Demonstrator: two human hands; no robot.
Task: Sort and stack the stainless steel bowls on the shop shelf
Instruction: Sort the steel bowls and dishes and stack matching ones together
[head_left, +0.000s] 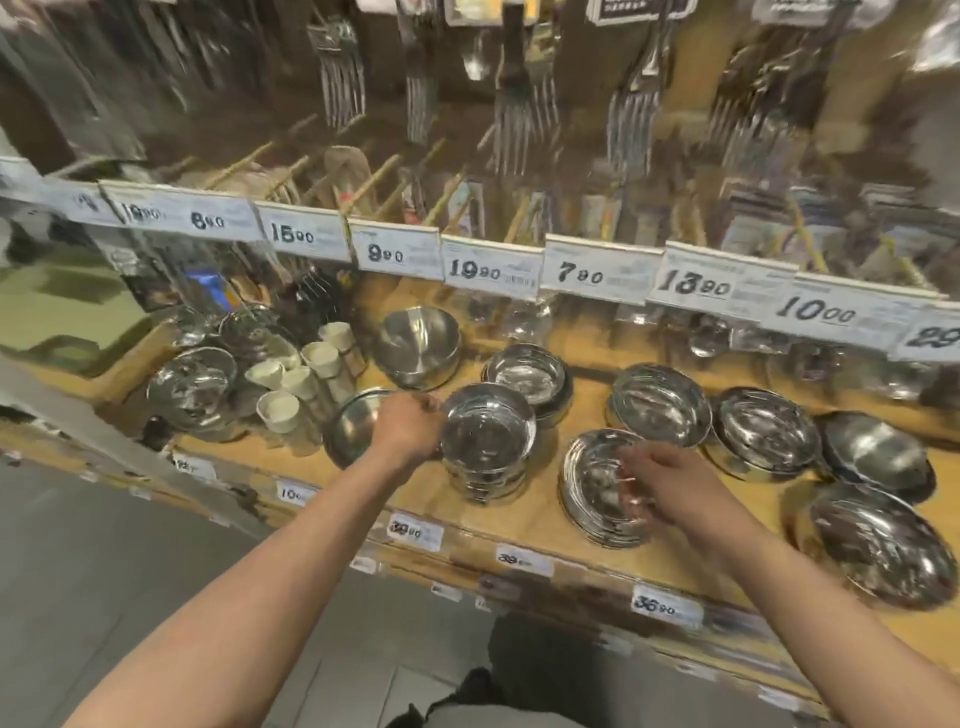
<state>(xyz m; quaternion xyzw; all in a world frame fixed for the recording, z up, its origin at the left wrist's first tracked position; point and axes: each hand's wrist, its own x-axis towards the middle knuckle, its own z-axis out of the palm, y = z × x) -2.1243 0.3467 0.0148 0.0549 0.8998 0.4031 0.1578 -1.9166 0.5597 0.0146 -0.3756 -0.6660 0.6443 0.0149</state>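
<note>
While the left hand (410, 423) curls its fingers against the rim of a stack of steel bowls (488, 441) at mid-shelf (519, 519), the right hand (670, 480) hangs blurred over a second stack (597, 483) just beside it; whether it grips anything I cannot tell. More bowls sit around them.

Left hand (408, 428) and right hand (670, 488): bare, no gloves, rings or watch seen. Both forearms bare back from the fingers to frame edge; no sleeves visible. Right fingers (631, 470) motion-blurred. Dark garment (545, 675) at lower frame.
</note>
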